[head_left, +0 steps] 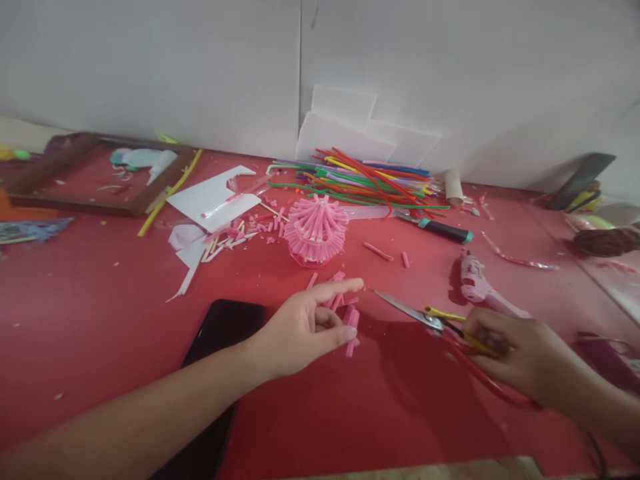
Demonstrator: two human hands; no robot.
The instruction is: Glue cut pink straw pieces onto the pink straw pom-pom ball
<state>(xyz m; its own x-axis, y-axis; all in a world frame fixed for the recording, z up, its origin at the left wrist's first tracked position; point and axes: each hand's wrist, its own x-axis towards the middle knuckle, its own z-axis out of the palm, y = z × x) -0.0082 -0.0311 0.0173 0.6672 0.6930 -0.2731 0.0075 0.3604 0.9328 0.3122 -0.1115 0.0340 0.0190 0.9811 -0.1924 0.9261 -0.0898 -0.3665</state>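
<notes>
Over the middle of the red table, my left hand (310,323) has its index finger stretched out. Its thumb presses a short pink strip (352,327) against the curled fingers. More cut pink strips (336,283) lie just behind that hand. My right hand (515,347) grips scissors (420,316) with yellow and red handles. Their blades point left, the tip close to my left index fingertip. Beyond my left hand stands a round pink craft piece (317,230), built from many short pink strips fanned in tiers.
A dark phone (225,327) lies under my left forearm. Behind are colourful long stems (355,177), a utility knife (445,230) and white paper (215,200) with scraps. A pink glue gun (480,283) lies right, a brown frame (137,203) left. A wall rises behind the table.
</notes>
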